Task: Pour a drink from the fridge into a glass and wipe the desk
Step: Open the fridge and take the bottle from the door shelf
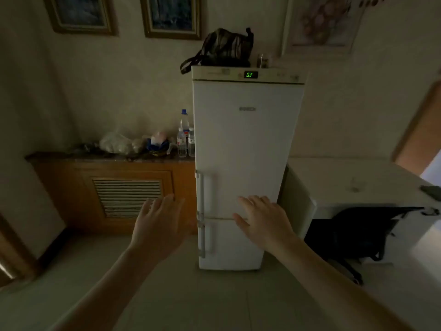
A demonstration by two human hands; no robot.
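Dim room, tiled floor. White fridge point(245, 149) stands upright ahead, both doors closed, display reading 02; a dark bag point(225, 47) and a jar point(262, 60) sit on top. My left hand point(158, 226) hovers before the wooden cabinet point(71, 187), grip wide, empty. My right hand point(263, 222) is in front of the door seam, grip wide, empty. White desk point(346, 177) stands right of the fridge, a glass point(354, 185) on it.

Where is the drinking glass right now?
In the head view a glass stands on top of the white fridge, toward its right side, just right of the dark bag and above the green display.
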